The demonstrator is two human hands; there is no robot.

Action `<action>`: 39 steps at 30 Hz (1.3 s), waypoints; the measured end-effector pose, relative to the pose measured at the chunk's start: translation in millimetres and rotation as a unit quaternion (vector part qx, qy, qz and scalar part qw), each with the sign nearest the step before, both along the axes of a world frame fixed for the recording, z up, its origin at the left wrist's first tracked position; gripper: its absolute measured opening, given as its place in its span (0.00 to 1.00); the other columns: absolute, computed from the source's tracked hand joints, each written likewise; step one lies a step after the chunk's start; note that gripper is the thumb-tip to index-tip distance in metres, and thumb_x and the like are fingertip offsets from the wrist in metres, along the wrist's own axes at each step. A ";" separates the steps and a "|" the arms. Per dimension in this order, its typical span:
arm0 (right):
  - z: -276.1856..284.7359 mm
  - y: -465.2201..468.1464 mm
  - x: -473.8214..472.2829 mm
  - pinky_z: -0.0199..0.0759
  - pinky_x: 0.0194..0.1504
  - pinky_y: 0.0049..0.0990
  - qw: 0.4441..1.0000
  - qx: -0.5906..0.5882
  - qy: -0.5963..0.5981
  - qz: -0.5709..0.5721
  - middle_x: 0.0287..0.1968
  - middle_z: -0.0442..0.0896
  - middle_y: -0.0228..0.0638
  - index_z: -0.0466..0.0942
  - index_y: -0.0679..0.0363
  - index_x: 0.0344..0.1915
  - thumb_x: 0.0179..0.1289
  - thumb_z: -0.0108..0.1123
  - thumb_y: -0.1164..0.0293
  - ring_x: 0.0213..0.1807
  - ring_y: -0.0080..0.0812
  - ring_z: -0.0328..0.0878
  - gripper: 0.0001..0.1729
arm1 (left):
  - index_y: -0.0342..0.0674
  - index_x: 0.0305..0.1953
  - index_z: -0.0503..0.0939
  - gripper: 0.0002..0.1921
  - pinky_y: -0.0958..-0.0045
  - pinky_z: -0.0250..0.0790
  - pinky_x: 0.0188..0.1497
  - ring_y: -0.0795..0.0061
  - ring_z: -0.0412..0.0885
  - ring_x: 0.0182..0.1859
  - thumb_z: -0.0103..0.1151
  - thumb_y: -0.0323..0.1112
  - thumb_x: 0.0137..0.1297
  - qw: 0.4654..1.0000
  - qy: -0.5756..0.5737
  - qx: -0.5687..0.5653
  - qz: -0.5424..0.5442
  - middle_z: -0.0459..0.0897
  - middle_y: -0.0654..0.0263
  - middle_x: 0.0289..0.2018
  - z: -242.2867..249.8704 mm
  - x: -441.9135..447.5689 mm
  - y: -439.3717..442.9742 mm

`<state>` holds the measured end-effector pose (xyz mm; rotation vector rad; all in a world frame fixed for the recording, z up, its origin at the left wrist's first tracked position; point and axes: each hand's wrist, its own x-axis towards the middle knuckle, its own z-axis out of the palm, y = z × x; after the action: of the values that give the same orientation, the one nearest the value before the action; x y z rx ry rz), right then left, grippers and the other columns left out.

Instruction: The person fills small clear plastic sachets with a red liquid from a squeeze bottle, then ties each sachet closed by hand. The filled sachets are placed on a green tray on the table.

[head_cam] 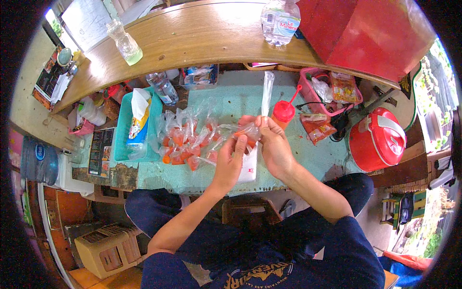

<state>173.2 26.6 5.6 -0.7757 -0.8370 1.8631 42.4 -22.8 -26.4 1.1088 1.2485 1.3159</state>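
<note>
Between my two hands is a small clear plastic bag (249, 130) with orange-red sauce in its lower end. My left hand (232, 155) pinches the bag's side between thumb and fingers. Fingers of my right hand (271, 139) grip its gathered top, and a long twisted strip of clear plastic (267, 92) rises from that grip. Below the hands lies a white pack (248, 167), partly covered by them. To the left is a pile of knotted sauce bags (186, 150). A red-capped sauce bottle (283, 112) stands just beyond my right hand.
A teal basket (120, 144) holding a tissue pack (139, 121) borders the pile. At right are a pink basket (306, 77), a sauce packet (317, 127) and a red rice-cooker-like container (375, 141). A raised wooden shelf (202, 36) crosses the far side, bearing a water bottle (280, 23).
</note>
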 end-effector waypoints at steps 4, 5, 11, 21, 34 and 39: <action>-4.4 5.2 1.5 0.69 0.58 0.33 0.999 0.022 0.039 -0.004 0.55 0.81 0.32 0.76 0.54 0.44 0.78 0.44 0.63 0.52 0.28 0.76 0.12 | 0.38 0.58 0.71 0.27 0.59 0.64 0.58 0.59 0.75 0.55 0.66 0.33 0.56 0.879 0.374 0.277 0.100 0.75 0.55 0.57 4.0 2.9 0.7; -5.8 5.7 1.4 0.69 0.58 0.33 0.999 0.010 0.033 -0.014 0.55 0.81 0.31 0.77 0.55 0.47 0.78 0.46 0.63 0.51 0.27 0.76 0.13 | 0.39 0.59 0.70 0.30 0.57 0.62 0.60 0.58 0.73 0.57 0.67 0.32 0.54 0.837 0.443 0.307 0.095 0.73 0.55 0.59 5.1 0.8 1.0; -10.5 1.1 1.9 0.66 0.60 0.33 0.998 -0.002 0.053 0.023 0.55 0.81 0.31 0.78 0.56 0.47 0.78 0.45 0.62 0.54 0.26 0.74 0.15 | 0.41 0.57 0.73 0.29 0.54 0.61 0.60 0.52 0.75 0.53 0.67 0.27 0.51 0.784 0.523 0.322 0.085 0.78 0.58 0.52 5.7 -3.9 0.7; 3.5 1.5 2.7 0.68 0.52 0.29 0.999 -0.018 -0.020 0.040 0.55 0.80 0.34 0.73 0.52 0.41 0.79 0.42 0.63 0.53 0.27 0.76 0.12 | 0.38 0.51 0.76 0.21 0.80 0.69 0.37 0.80 0.78 0.34 0.49 0.52 0.75 0.990 -0.112 -0.081 -0.042 0.82 0.65 0.33 12.5 -9.2 6.6; -10.1 3.7 2.4 0.68 0.61 0.33 0.999 -0.030 0.023 0.008 0.55 0.81 0.36 0.75 0.57 0.45 0.78 0.44 0.63 0.57 0.29 0.76 0.13 | 0.45 0.61 0.70 0.37 0.53 0.66 0.60 0.55 0.76 0.54 0.73 0.32 0.46 0.826 0.487 0.283 0.017 0.78 0.59 0.51 12.3 -12.4 8.8; -8.5 4.1 -0.4 0.70 0.57 0.32 0.999 -0.032 0.019 0.015 0.54 0.81 0.34 0.75 0.57 0.46 0.78 0.45 0.62 0.52 0.27 0.77 0.13 | 0.38 0.55 0.74 0.23 0.62 0.69 0.45 0.60 0.79 0.40 0.65 0.35 0.58 0.838 0.460 0.293 0.033 0.81 0.61 0.39 14.2 -14.8 9.0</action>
<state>172.7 30.7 -3.0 -0.7688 -0.7733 1.9337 27.6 -13.8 -12.2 2.3451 1.5819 1.2708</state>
